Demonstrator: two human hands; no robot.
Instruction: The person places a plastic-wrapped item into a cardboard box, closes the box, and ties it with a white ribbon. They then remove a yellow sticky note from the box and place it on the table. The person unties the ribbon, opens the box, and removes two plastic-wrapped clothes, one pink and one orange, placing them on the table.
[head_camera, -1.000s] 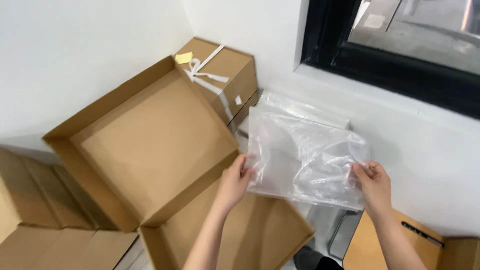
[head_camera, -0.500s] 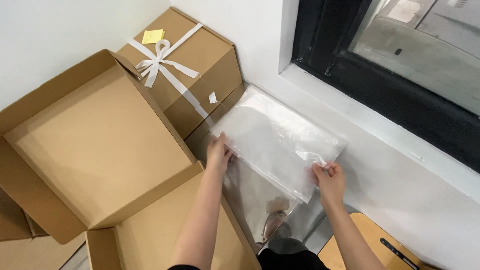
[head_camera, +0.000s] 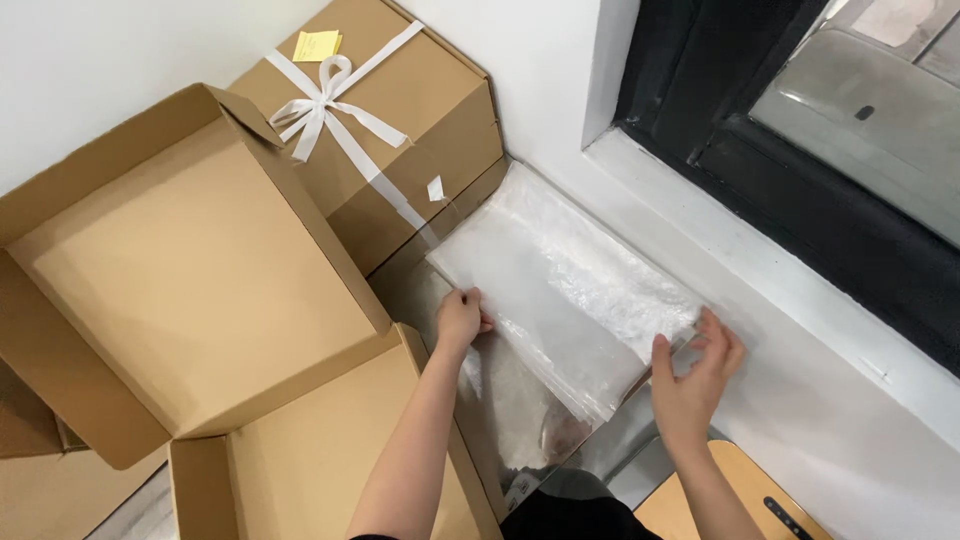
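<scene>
The left hand (head_camera: 462, 318) was clenched in a grip on the near left edge of a clear plastic bag (head_camera: 565, 290), fingers curled over the film a little left of the frame's centre. The right hand (head_camera: 697, 372) held the bag's lower right corner with a looser grip, thumb under the edge and fingers spread and partly lifted, so it touched the film rather than clamped it. The bag lay stretched between the two hands, running from the middle of the frame down toward the lower right, on top of more clear plastic sheets (head_camera: 520, 420) stacked below it in the lower centre.

Just beside the bag's upper left end stood a closed cardboard box (head_camera: 420, 130), tied with a white ribbon (head_camera: 325, 100) in a bow and carrying a small yellow note (head_camera: 317, 45) near its top edge; a strip of clear tape ran down its side. An open cardboard box (head_camera: 190, 270) filled the left of the frame, its lid (head_camera: 300, 470) folded out flat at the lower left, touching the left forearm. Along the right ran a white window sill (head_camera: 800, 330), with a dark window frame (head_camera: 800, 170) in the upper right. A curved wooden piece (head_camera: 730, 500) with a black part showed at the bottom right corner.
</scene>
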